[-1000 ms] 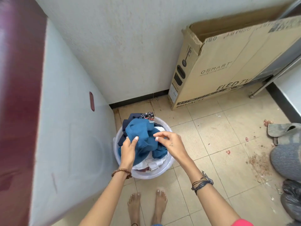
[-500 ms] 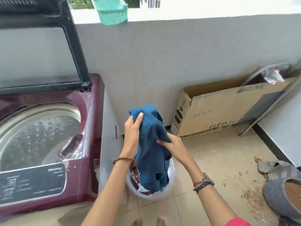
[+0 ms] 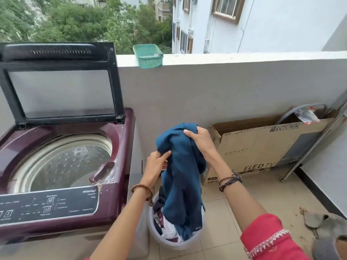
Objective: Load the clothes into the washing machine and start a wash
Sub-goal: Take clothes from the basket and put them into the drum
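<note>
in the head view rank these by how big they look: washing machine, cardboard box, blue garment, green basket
1. washing machine, largest by far
2. cardboard box
3. blue garment, close to the box in apparent area; it is nearer the camera, so that order is unsure
4. green basket, smallest, and farthest away

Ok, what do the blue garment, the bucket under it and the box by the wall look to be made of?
Blue garment: soft matte woven or knit cloth, judging by its limp folds; fibre unclear. Bucket: pale translucent plastic, smooth rim, likely rigid. Box: brown corrugated cardboard, matte, with printed lettering and creased flaps.
</note>
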Demonstrator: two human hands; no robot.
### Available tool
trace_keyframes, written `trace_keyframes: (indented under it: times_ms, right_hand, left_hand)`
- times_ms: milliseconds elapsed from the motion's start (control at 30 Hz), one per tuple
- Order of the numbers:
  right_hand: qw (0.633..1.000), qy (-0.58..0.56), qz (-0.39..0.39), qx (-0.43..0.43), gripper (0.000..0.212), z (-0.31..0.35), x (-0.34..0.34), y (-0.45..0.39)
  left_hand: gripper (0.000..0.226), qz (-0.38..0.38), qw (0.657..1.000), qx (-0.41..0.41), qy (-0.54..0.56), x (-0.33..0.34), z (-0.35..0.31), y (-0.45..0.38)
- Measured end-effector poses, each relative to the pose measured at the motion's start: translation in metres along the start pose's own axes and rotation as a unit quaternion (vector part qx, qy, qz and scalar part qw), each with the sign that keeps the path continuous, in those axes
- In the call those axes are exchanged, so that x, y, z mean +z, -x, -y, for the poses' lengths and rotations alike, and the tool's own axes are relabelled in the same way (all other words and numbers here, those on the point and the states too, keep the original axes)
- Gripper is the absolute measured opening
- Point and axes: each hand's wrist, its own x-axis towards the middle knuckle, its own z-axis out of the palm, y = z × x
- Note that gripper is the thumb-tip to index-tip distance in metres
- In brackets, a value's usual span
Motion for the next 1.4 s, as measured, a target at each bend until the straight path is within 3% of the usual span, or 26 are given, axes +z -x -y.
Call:
trace_keyframes:
  times_ms: [100,200,267,400,533,600,667,733,900,967,1067,1133,1200,1267,1333,1400]
  right_hand:
    - [0.996,-0.025,0.074,0.032,0.042,-0.003,-0.008,0.004]
    - [0.982,0.057,0.174,0.048,0.064,-0.001,-0.014,0.008]
    - [0.982,0.075,0.169,0.036,0.059,-0.001,-0.016,0.007]
    - [0.994,0.003,0.101,0.038,0.041,0.008,-0.019,0.003]
    - [0.989,-0.036,0.134,0.058,0.023,0.024,-0.014,0.005]
    - [0.981,-0.046,0.179,0.059,0.027,0.033,-0.011,0.007]
    - [0.971,-0.080,0.216,0.070,0.032,0.039,-0.012,0.008]
    - [0.961,-0.110,0.243,0.078,0.030,0.041,-0.017,0.007]
    - [0.956,-0.076,0.261,0.108,0.042,0.027,-0.035,0.007]
    - [0.960,0.048,0.246,0.122,0.040,0.013,-0.042,0.005]
    - [0.925,0.247,0.253,0.136,0.031,-0.015,-0.048,-0.002]
    - [0.920,0.295,0.219,0.135,0.018,-0.027,-0.048,-0.008]
    - [0.954,0.229,0.136,0.137,0.015,-0.029,-0.043,-0.011]
    - [0.978,0.038,0.080,0.191,0.023,-0.028,-0.037,-0.012]
    - [0.954,-0.128,0.084,0.256,0.045,-0.026,-0.033,-0.014]
    - [0.932,-0.208,0.096,0.282,0.032,-0.028,-0.029,-0.012]
  left_hand:
    - [0.020,-0.012,0.999,0.010,0.038,0.000,-0.016,-0.005]
    - [0.022,0.049,0.997,0.021,0.051,0.009,-0.033,-0.007]
    - [0.031,0.066,0.995,0.010,0.076,0.014,-0.040,-0.007]
    - [0.040,-0.040,0.969,-0.065,0.236,0.008,-0.029,-0.009]
    - [0.017,-0.063,0.971,-0.169,0.157,0.014,0.006,0.005]
    - [0.027,-0.034,0.945,-0.273,0.174,0.016,0.021,0.013]
    - [0.059,0.018,0.888,-0.378,0.259,0.018,0.037,0.014]
    - [0.064,0.054,0.857,-0.388,0.336,0.021,0.043,0.008]
    - [0.039,0.017,0.876,-0.303,0.376,0.025,0.017,-0.025]
    - [0.030,0.012,0.896,-0.300,0.328,0.021,0.005,-0.034]
    - [0.030,0.015,0.931,-0.290,0.219,0.019,-0.012,-0.041]
    - [0.032,0.023,0.943,-0.256,0.212,0.020,-0.026,-0.043]
    - [0.029,0.040,0.957,-0.194,0.210,0.023,-0.037,-0.047]
    - [0.019,0.094,0.976,-0.138,0.138,0.023,-0.049,-0.042]
    - [0.012,0.122,0.981,-0.138,0.059,0.019,-0.051,-0.043]
    - [0.032,0.180,0.975,-0.128,-0.010,0.014,-0.056,-0.044]
